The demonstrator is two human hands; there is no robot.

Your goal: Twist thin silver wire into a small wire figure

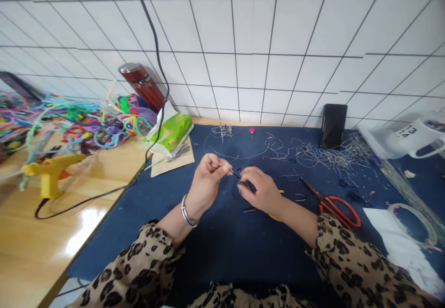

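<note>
My left hand (pixel 208 180) is closed in a pinch on one end of a thin dark cord or wire (pixel 235 174). The cord runs right to a small dark piece (pixel 247 185) between the thumb and fingers of my right hand (pixel 259 190); my fingers partly cover that piece, so its kind is unclear. Both hands are above the dark blue mat (pixel 222 248), close together. Beneath my right wrist lies a tool with yellow handles (pixel 276 217), mostly hidden, its dark tip showing to the left.
Orange-handled scissors (pixel 337 208) lie right of my right hand. Farther right are tangled wires (pixel 327 153), a phone (pixel 333 126), a tape roll (pixel 413 224) and a white mug (pixel 426 136). On the left are a yellow glue gun (pixel 52 171), a tissue pack (pixel 170 134) and a black cable (pixel 157 58).
</note>
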